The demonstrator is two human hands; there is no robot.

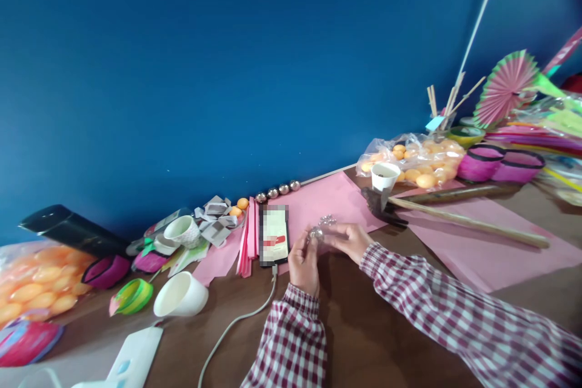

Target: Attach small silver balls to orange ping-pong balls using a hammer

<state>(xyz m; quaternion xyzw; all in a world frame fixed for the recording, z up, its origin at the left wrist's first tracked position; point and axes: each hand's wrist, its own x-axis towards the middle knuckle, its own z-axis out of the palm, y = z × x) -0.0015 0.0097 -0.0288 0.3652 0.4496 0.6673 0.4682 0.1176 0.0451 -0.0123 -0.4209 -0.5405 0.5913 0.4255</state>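
Near the middle of the table, my left hand (305, 262) holds a small shiny silver ball (316, 233) between thumb and fingers. From the right, my right hand (349, 241) reaches in with its thumb and fingertips close to the same ball; what lies between those fingertips is too small to make out. Just behind the ball, a little pile of small silvery pieces (327, 219) rests on pink paper (334, 194). A phone (274, 235) with a lit screen lies left of my hands. Several silver balls (273, 193) stand in a row behind the phone.
A hammer (473, 221) and a white cup (385, 176) are to the right, before a bag of orange balls (425, 160). Cups (180, 294), folded grey pieces (215, 218) and a power strip (136, 357) are on the left. A cable (236, 319) runs from the phone.
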